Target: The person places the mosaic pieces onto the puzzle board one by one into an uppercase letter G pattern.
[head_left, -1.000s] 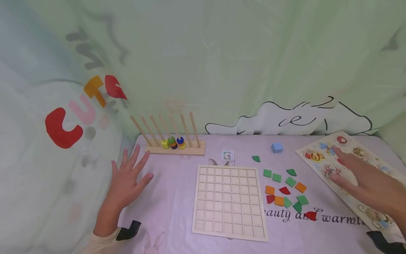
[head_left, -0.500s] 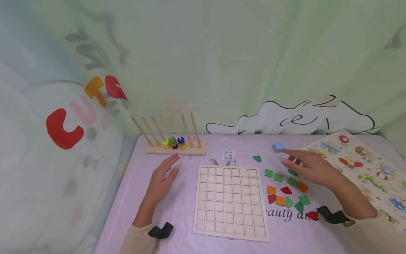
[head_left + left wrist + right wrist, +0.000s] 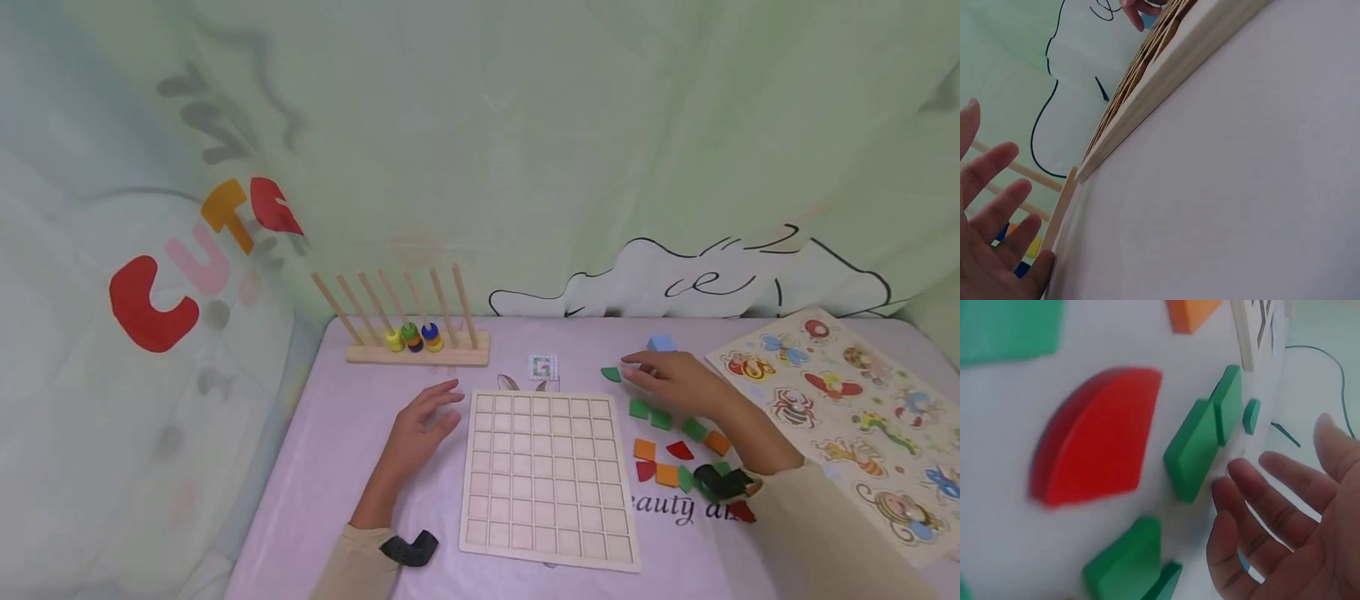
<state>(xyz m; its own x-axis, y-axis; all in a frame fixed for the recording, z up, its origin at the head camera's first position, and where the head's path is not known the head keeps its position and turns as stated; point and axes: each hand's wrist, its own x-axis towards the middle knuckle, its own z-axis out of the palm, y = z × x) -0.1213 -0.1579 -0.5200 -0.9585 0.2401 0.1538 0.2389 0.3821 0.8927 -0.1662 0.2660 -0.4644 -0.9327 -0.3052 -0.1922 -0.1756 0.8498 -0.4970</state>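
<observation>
Just left of the wooden grid board point(image 3: 551, 481), my left hand point(image 3: 420, 429) hovers with relaxed, slightly spread fingers and holds nothing. My right hand point(image 3: 678, 385) is over the right side of the table, its fingertips close to a green quarter-circle piece point(image 3: 611, 374) but apart from it. Loosely bent fingers point(image 3: 1272, 515) with nothing between them show in the right wrist view. Below this hand lie green square pieces point(image 3: 661, 419), a red quarter-circle piece point(image 3: 680, 450) and orange squares point(image 3: 667, 475). My right forearm hides some of the pieces.
A wooden peg rack point(image 3: 417, 357) with several coloured beads stands at the back left. A small patterned card point(image 3: 543, 367) lies behind the board. The blue block point(image 3: 662, 342) is partly hidden behind my right hand. An insect puzzle board point(image 3: 847, 425) lies at the right.
My right hand has moved left from above the insect board, past the blue block, toward the green quarter-circle. The left hand has moved right, close to the grid board.
</observation>
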